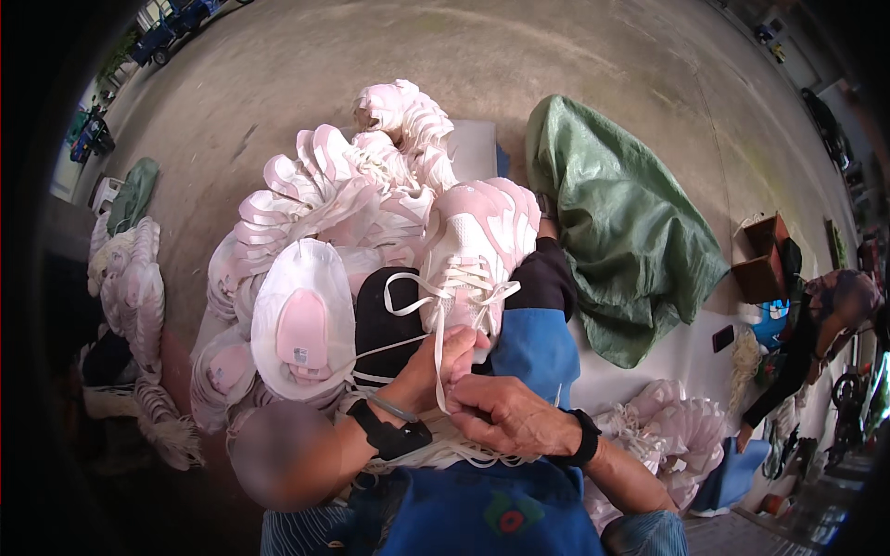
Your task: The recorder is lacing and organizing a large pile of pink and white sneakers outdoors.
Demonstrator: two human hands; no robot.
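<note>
Head cam: pink-and-white mesh shoe upper (477,243) sits at the left edge of the smooth blue cloth (536,360) over one knee. Right hand's (514,414) fingers are curled, pinching its flat cream lace (438,363); left hand (450,360) bunches by the upper's near end, can't tell its grip.

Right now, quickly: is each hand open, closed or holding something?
Left hand: fingers bent by the laced shoe; grip cannot be told.
Right hand: closed, apparently on a white lace.
</note>
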